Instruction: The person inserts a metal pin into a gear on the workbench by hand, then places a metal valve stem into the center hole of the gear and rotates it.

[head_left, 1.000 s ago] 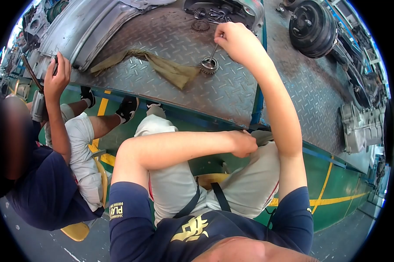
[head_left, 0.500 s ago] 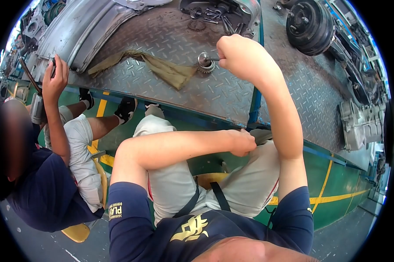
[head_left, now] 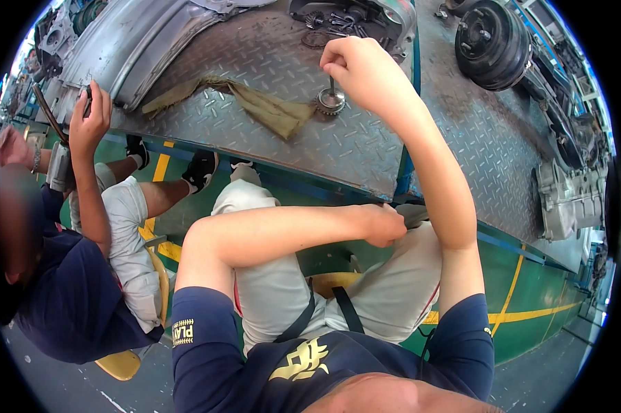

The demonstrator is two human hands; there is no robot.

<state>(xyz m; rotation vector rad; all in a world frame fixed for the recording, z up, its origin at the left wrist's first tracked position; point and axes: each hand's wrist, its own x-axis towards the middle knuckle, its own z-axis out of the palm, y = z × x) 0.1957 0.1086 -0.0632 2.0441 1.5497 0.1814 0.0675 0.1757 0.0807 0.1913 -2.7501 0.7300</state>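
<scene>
My right hand is above the steel bench, thumb and fingers pinched on the thin stem of an engine valve. The stem points up, and the valve's round shiny head faces down onto a small toothed gear lying on the plate. Whether head and gear touch is hard to tell. My left hand rests by my right knee, below the bench edge, with its fingers curled; what they hold, if anything, is hidden. An olive cloth lies crumpled just left of the gear.
A metal housing with several bolts and gears stands at the back. A large grey casing is at back left, a brake drum and an aluminium engine part at right. A co-worker's hand holds a small dark object at left.
My right hand has moved left and up, turning the valve from a sideways stem to a nearly upright one. My left hand is almost still. Another hand has appeared beside the co-worker at far left.
</scene>
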